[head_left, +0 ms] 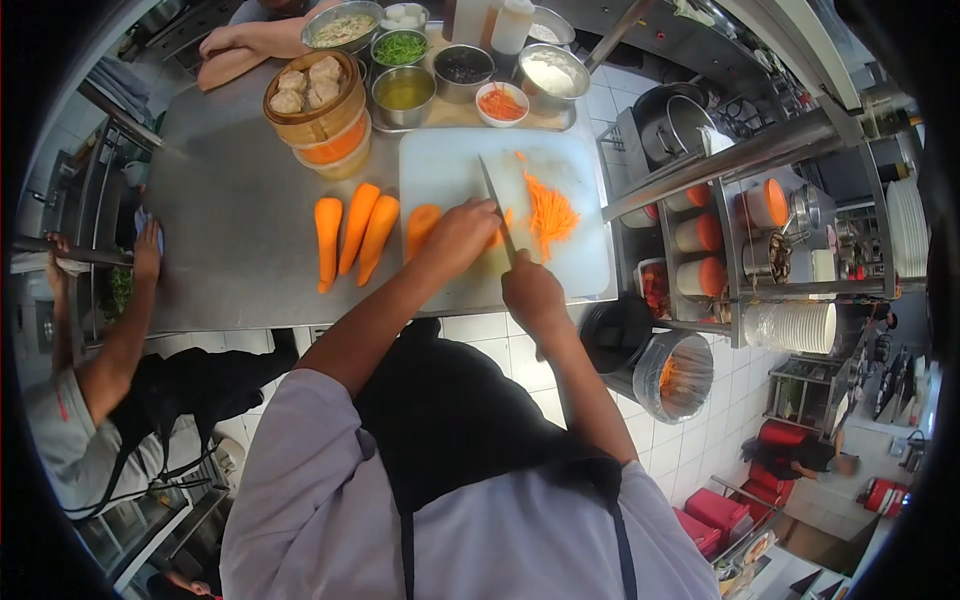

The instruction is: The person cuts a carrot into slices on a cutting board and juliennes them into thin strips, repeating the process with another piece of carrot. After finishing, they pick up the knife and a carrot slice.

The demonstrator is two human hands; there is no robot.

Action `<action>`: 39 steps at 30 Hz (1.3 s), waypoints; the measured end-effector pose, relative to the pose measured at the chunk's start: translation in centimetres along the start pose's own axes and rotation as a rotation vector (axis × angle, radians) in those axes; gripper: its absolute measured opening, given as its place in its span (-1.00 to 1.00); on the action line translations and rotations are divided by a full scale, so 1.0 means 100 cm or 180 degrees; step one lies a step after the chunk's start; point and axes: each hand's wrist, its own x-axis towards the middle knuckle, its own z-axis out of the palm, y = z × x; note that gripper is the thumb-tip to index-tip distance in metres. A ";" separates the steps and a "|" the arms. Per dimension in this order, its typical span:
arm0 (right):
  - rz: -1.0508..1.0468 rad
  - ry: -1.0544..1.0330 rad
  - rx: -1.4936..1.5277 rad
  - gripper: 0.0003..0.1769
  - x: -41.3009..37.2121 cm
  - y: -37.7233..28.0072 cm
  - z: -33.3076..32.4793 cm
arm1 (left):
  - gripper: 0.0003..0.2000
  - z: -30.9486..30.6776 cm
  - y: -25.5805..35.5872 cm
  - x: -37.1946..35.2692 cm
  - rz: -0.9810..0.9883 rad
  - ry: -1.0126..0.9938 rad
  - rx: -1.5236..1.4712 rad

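On the white cutting board [450, 150], my right hand [533, 292] is closed round the handle of a knife [491, 190], its blade pointing away from me. Just left of the blade, my left hand [462, 238] presses down on a carrot piece [496, 236], its fingers curled and partly hiding it. Another carrot piece [422, 222] lies beside that hand, near the board's left side. A pile of shredded carrot [549, 212] is to the right of the knife. Three peeled whole carrots [356, 228] rest on the steel table left of the board.
A bamboo steamer [318, 112] with dumplings stands behind the carrots. Behind the board, a tray [440, 118] carries several bowls and bottles. A lined bin [675, 376] is at the lower right. Other people's arms [245, 42] show at the back and at the left.
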 end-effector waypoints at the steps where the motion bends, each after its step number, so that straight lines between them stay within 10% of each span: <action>1: 0.0016 -0.0051 -0.0041 -0.84 -0.006 -0.002 -0.005 | -0.88 -0.002 0.000 0.000 -0.0020 -0.0026 0.0035; 39: 0.0125 0.0339 0.0163 -0.79 0.018 0.000 0.047 | -0.73 0.006 -0.010 -0.007 0.0161 0.0204 0.0122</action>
